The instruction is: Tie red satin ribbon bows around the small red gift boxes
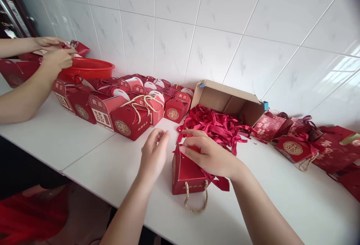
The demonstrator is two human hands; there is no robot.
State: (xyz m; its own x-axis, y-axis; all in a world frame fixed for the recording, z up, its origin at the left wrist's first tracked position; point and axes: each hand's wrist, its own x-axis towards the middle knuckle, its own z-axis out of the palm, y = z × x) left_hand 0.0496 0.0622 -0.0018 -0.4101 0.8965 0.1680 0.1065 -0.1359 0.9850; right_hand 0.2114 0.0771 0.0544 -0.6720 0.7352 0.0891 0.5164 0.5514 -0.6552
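Observation:
A red gift box (189,170) stands on the white table in front of me, its gold rope handle (197,210) hanging down the near side. My right hand (206,153) is at the top of this box, thumb and fingers closed at its upper edge around a red ribbon (221,182) that trails out below the palm. Just left of the box, my left hand (156,149) is raised with curled fingers and the thumb close to them; whatever it may hold is too small to make out.
Many red boxes (131,123) stand at the left. A cardboard box (225,96) spills red ribbons (210,125) behind my hands. Decorated bags (334,149) line the right. Another person's hands (57,57) work near a red basin (90,68) at far left. A tiled wall backs the table (112,166).

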